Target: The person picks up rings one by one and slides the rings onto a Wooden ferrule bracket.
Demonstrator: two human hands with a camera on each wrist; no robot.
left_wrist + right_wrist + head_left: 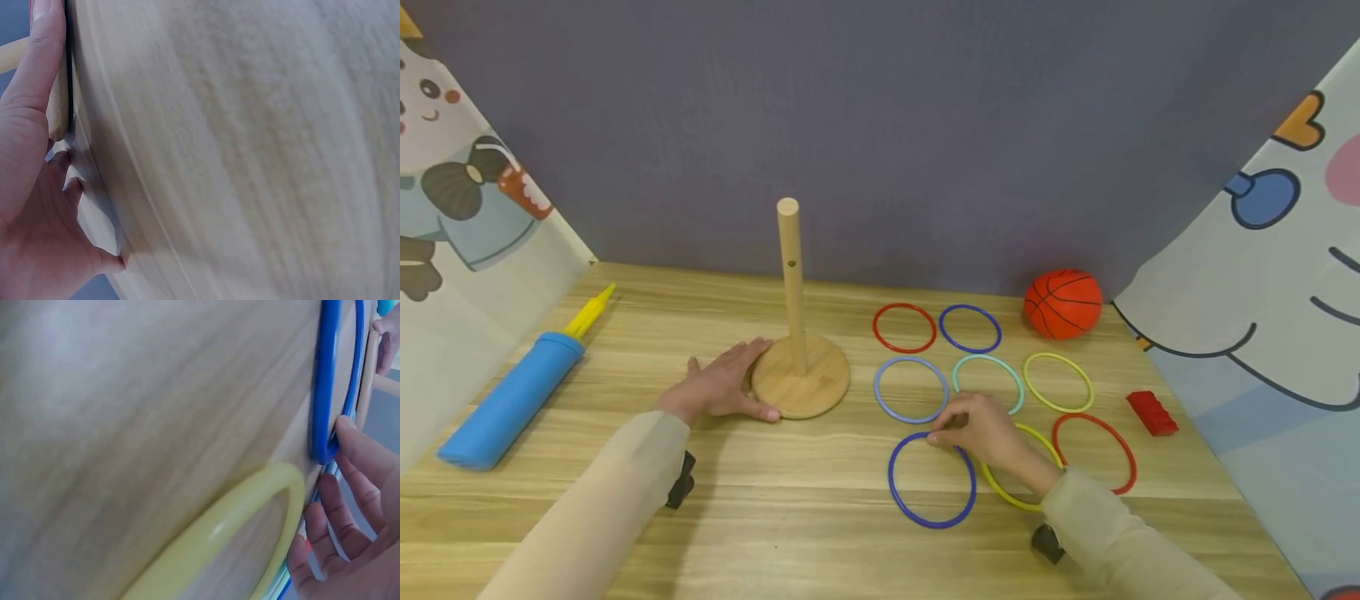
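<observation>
On the left, my left hand (726, 383) holds the round base of a wooden stand (805, 393), its thumb at the near rim and its other fingers around the left side. An upright post (793, 287) rises from that base. In the left wrist view the thumb lies along the base's edge (57, 109). My right hand (985, 429) pinches the far edge of a dark blue ring (891, 479) between thumb and index finger; the ring (324, 381) shows in the right wrist view too. Under the right wrist lies a yellow ring (1000, 490), partly covered.
Farther back lie a red ring (904, 305), another dark blue ring (1000, 332), a light blue ring (876, 387), a turquoise ring (988, 357) and a yellow-green ring (1093, 392). Rightward are another red ring (1132, 458), a small basketball (1063, 304) and a red block (1152, 414). A blue pump (512, 404) lies far left.
</observation>
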